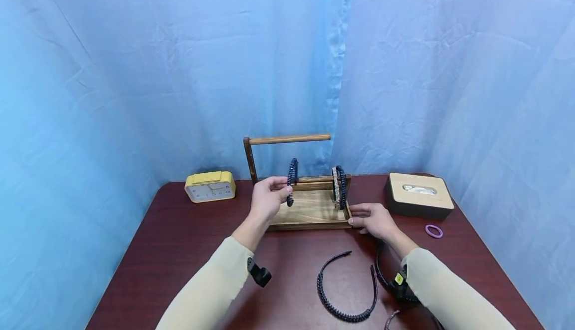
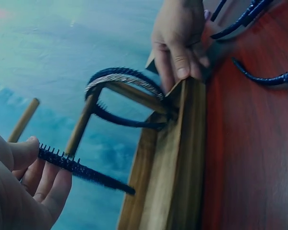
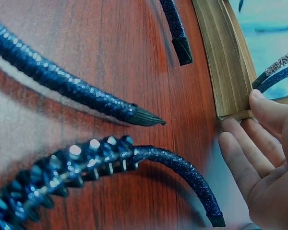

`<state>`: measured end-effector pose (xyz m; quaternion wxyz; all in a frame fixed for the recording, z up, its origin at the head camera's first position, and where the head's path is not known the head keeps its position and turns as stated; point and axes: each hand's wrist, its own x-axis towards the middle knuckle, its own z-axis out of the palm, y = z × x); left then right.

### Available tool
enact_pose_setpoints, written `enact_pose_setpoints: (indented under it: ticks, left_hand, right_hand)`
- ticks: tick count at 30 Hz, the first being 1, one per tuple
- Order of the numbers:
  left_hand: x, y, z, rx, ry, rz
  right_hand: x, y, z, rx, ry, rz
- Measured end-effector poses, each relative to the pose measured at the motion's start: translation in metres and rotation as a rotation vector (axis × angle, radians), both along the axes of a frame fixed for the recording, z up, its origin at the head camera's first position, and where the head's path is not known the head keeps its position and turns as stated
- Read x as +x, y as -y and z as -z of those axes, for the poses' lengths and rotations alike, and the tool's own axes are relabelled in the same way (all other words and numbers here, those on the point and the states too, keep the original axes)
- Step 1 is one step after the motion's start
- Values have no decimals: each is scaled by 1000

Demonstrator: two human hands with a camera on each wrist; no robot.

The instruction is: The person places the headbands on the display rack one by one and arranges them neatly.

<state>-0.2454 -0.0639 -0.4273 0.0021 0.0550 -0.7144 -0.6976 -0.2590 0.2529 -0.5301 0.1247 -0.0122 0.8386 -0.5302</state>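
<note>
My left hand (image 1: 267, 199) pinches a dark toothed headband (image 1: 293, 170) between thumb and fingers. That headband stands upright at the left end of the lower rod of a wooden headband stand (image 1: 305, 210); in the left wrist view the rod's tip (image 2: 72, 147) meets its toothed inner side. At the rod's right end hang a silvery beaded headband (image 1: 335, 187) and a dark headband (image 1: 343, 190). My right hand (image 1: 376, 220) grips the stand's front right corner, thumb over the edge (image 3: 240, 112) and fingers along the outer side.
A dark beaded headband (image 1: 348, 315) lies on the table in front of the stand. More headbands (image 1: 382, 275) lie under my right forearm. A yellow clock (image 1: 210, 187) stands left, a tissue box (image 1: 420, 195) right, with a purple ring (image 1: 433, 231) before it. Curtains close off the back.
</note>
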Motion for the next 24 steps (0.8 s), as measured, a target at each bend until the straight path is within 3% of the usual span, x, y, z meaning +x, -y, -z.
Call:
enact_pose_setpoints:
  ticks: [9, 17, 24]
  left_hand:
    - [-8, -42, 15, 84, -12, 31]
    - [-12, -71, 23, -4, -36, 37]
    - [-14, -84, 30, -12, -28, 23]
  right_hand:
    - [0, 0, 1, -14, -6, 0]
    - [0, 1, 2, -3, -3, 1]
    - [0, 2, 0, 9, -12, 12]
